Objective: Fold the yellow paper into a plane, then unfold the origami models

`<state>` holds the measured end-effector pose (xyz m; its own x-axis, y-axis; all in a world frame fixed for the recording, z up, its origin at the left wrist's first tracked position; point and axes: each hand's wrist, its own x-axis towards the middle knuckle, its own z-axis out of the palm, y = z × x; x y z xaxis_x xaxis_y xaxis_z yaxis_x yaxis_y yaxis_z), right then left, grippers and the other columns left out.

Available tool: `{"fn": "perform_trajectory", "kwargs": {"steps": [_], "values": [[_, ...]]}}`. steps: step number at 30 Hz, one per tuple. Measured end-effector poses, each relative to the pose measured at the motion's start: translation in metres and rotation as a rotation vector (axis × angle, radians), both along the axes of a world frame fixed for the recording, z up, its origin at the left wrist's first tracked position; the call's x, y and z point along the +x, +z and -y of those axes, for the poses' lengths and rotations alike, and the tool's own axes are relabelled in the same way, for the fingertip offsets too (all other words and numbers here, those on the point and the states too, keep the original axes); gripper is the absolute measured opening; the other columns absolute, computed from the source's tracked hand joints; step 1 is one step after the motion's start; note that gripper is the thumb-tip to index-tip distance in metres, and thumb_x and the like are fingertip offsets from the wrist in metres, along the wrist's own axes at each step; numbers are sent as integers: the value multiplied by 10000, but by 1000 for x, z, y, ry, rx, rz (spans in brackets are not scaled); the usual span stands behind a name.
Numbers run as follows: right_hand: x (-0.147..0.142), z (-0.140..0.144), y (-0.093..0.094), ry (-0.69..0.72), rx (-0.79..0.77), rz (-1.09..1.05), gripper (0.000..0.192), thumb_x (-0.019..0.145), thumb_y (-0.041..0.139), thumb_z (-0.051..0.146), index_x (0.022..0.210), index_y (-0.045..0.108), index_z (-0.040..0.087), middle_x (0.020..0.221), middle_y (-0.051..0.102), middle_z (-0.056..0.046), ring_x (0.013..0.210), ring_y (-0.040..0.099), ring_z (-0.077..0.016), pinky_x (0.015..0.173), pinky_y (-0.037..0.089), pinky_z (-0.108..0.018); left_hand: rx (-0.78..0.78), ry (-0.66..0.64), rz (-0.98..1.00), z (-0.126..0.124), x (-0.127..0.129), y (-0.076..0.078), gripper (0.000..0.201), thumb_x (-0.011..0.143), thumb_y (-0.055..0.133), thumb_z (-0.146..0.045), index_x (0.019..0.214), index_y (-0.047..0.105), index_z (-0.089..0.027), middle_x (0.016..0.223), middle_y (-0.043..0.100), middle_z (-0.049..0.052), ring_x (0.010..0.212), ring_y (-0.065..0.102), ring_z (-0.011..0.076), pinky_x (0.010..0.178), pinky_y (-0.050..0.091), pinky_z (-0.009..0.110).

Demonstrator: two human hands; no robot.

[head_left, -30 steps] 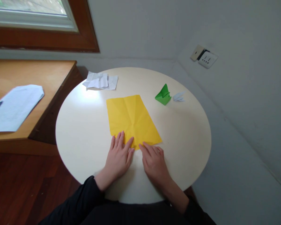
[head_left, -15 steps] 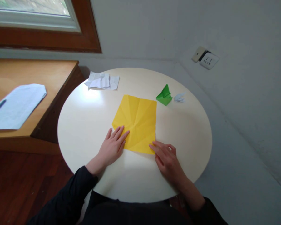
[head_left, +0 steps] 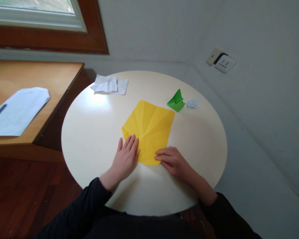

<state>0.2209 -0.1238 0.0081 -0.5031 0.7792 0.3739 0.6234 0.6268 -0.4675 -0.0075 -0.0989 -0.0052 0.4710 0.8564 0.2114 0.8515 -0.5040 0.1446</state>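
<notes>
1 yellow paper sheet (head_left: 149,127), creased, lies flat mid-table on the round table (head_left: 89,132), one corner pointing at me. Left hand (head_left: 124,159) is flat, fingers spread narrow, pressing the near-left edge. Right hand (head_left: 173,159) has its fingers extended, tips on the near corner, holding nothing. I judge this as squaring up before a fold; next calls for lifting that corner cleanly. Green folded piece (head_left: 175,101) and crumpled white paper (head_left: 109,85) sit well apart.
</notes>
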Motion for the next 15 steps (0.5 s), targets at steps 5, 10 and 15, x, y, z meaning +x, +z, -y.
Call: {"fn": "perform_trajectory", "kwargs": {"steps": [5,10,15], "values": [[-1,-14,8,1,-219,-137,198,874,537,277,732,660,211,882,691,-29,837,620,-147,792,435,-318,27,-10,-53,1,1,1,487,934,305,-310,1336,416,-60,1406,413,165,1308,373,288,1077,274,513],[-9,-19,4,-160,-287,-83,218,870,526,280,684,603,196,819,651,-25,797,592,-157,737,383,-320,4,0,-81,1,0,4,501,933,298,-331,1356,401,-83,1425,392,144,1321,354,276,1085,265,498],[-21,-19,-2,-317,-256,-16,187,839,559,246,661,560,191,742,612,-10,748,554,-161,692,335,-307,-12,-4,-78,2,0,5,488,931,306,-318,1373,389,-127,1441,371,130,1333,334,271,1090,252,495]]}}
